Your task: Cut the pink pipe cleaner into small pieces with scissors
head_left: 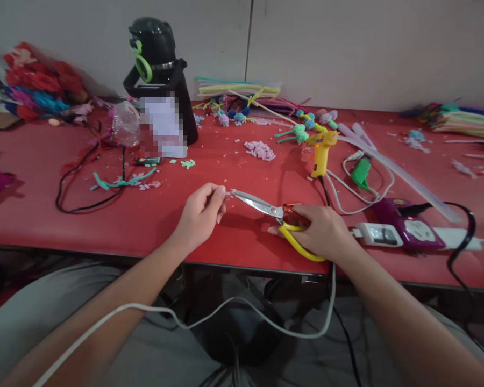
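My left hand is pinched near the front middle of the red table. A tiny pale pink piece shows at its fingertips; its shape is too small to tell. My right hand grips scissors by their red and yellow handles. The blades point left, nearly closed, with their tips close beside the pink piece. Beyond the hands lies a small heap of cut pink pieces. Green cut pieces lie to its left.
A yellow glue gun stands behind my right hand. A purple power strip and cables lie right. A black flask stands back left. Pipe cleaner bundles lie along the wall. A white cable crosses in front of my lap.
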Demonstrator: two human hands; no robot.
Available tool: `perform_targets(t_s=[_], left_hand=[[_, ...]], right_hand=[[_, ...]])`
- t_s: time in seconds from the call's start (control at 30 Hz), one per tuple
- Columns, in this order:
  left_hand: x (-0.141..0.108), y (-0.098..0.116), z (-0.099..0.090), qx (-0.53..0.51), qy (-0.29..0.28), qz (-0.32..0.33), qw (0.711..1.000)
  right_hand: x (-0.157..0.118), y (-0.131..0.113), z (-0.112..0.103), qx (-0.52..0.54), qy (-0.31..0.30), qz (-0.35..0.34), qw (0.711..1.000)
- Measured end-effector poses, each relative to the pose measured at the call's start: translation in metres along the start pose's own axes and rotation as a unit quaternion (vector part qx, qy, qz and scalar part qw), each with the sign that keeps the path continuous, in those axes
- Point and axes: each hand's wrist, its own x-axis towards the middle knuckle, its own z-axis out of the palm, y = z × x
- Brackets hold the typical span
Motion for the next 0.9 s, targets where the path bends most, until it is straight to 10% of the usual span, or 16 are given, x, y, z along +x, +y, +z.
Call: perform_targets(t_s=[0.9], left_hand=[[0.0008, -0.0009, -0.0002, -0.001, 0.002, -0.006, 1.0]], right_hand=[[0.0011, -0.0017, 0.0024, -0.041, 0.009, -0.002, 0.999]])
